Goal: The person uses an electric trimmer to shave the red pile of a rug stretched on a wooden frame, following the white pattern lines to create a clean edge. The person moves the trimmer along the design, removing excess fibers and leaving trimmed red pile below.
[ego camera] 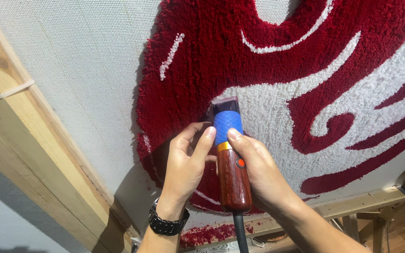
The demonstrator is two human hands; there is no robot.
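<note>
A tufted rug (268, 61) in dark red and white pile hangs on grey backing cloth stretched over a wooden frame. My right hand (258, 173) grips an electric clipper (229, 154) with a reddish wood-coloured body, blue taped neck and dark blade head. The blade rests on the pile where red meets white. My left hand (186, 161), with a black watch on its wrist, touches the blue neck with its fingertips and rests against the rug.
Bare grey backing cloth (85, 61) fills the left. A wooden frame beam (29, 136) runs diagonally along the left and another along the bottom right (362, 204). The clipper's black cord (241, 234) drops off the bottom edge. Red yarn fluff lies on the lower frame.
</note>
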